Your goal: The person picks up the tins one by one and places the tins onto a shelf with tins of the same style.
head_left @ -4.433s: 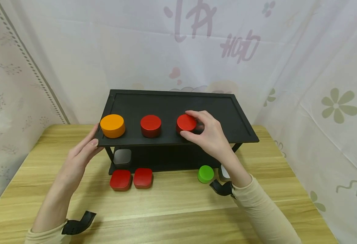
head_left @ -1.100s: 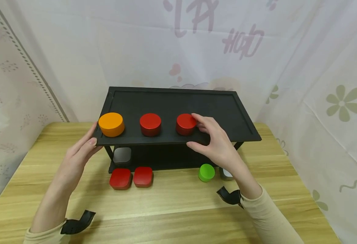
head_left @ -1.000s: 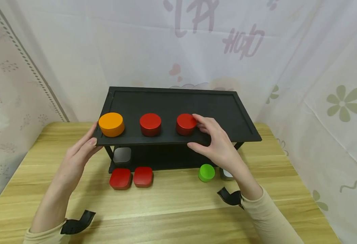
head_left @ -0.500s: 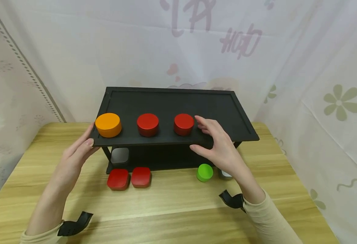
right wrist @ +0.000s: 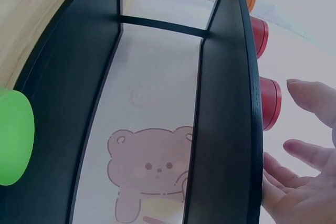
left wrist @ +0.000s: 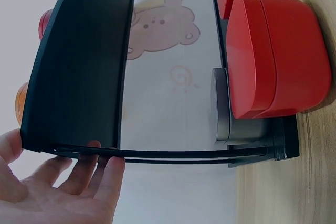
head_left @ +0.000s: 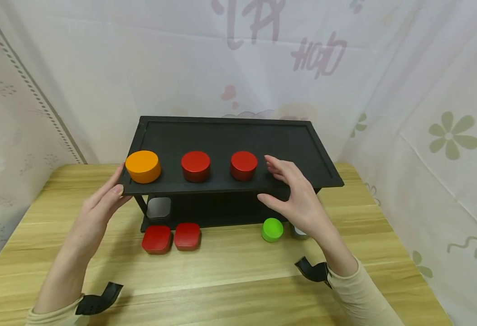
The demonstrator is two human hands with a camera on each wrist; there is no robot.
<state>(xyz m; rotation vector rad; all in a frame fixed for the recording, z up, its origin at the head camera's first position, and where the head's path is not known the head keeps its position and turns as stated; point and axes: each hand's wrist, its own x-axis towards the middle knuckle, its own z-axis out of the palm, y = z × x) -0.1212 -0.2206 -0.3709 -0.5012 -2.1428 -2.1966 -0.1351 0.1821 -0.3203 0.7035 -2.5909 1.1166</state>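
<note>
"Where are the hands?"

"The left hand (head_left: 98, 204) clamps its fingers on the left corner of the black shelf (head_left: 222, 136). The right red container (head_left: 243, 166) stands on the shelf; beside it is the right hand (head_left: 297, 199), fingers apart."

"What is around?"

"Before the shelf, a green container (head_left: 272, 230) — and a grey container (head_left: 297, 233), partly hidden behind the right hand."

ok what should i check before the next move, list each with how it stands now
1. Left hand grips the black shelf: ok, at its front left corner.
2. Right hand free: ok, holding nothing.
3. Right hand apart from the nearest red round container: ok, a gap shows.
4. Right hand off the shelf's edge: cannot tell, they overlap in view.
5. Green container unobstructed: ok, in plain view.
6. Pale-topped container fully visible: not ok, partly hidden.
</note>
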